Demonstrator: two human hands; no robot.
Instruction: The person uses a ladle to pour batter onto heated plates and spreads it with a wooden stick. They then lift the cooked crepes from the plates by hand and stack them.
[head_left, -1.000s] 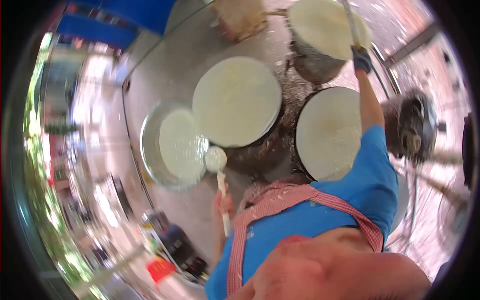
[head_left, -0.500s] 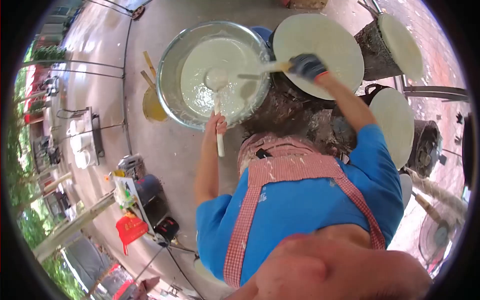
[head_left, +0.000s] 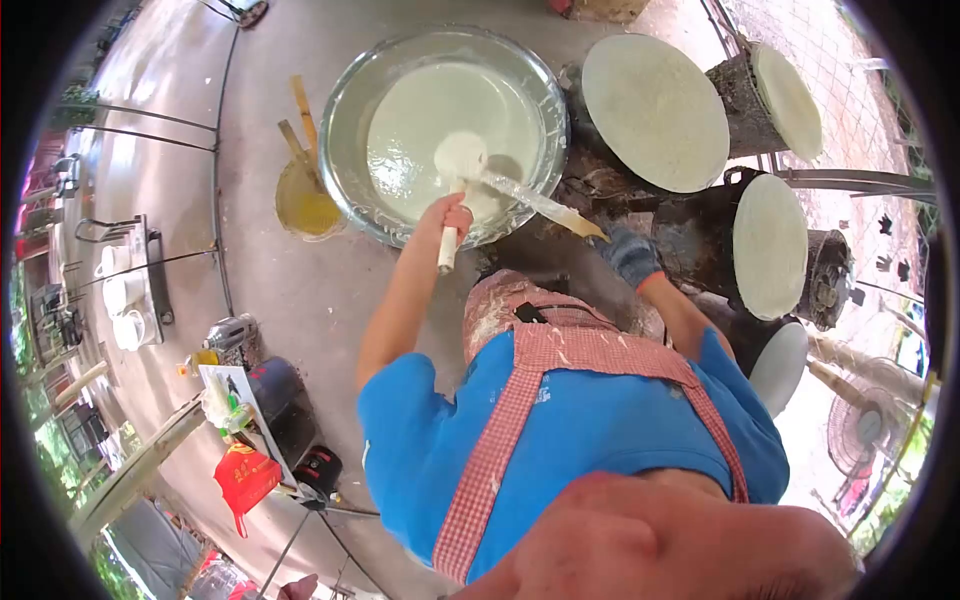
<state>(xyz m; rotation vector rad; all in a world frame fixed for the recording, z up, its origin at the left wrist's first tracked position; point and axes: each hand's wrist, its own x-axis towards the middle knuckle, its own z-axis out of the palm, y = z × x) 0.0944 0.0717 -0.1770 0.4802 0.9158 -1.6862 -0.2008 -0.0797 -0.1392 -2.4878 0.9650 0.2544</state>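
Observation:
My left hand (head_left: 445, 218), bare, is wrapped round the long pale handle of a ladle (head_left: 461, 157). The ladle's coated round bowl is over the white batter (head_left: 420, 120) inside a wide metal basin (head_left: 345, 130). A dark glove with an orange cuff covers my right hand (head_left: 630, 258), which is closed on the wooden handle of a flat scraper (head_left: 535, 200). The scraper's batter-smeared blade crosses the basin rim, its tip right at the ladle bowl. Just beyond my right hand lies a large round griddle top (head_left: 655, 112) with a pale layer over it.
More pale round tops (head_left: 770, 247) on dark drum-like stands line the right side. Left of the basin stands a yellow container (head_left: 308, 205) with sticks in it. A fan (head_left: 858, 425) is at the far right; a red bag (head_left: 245, 478) hangs lower left.
My right hand has come from the edge of the large griddle top back towards my body, swinging the scraper to the ladle bowl. The ladle has shifted slightly right; the whole view has tilted.

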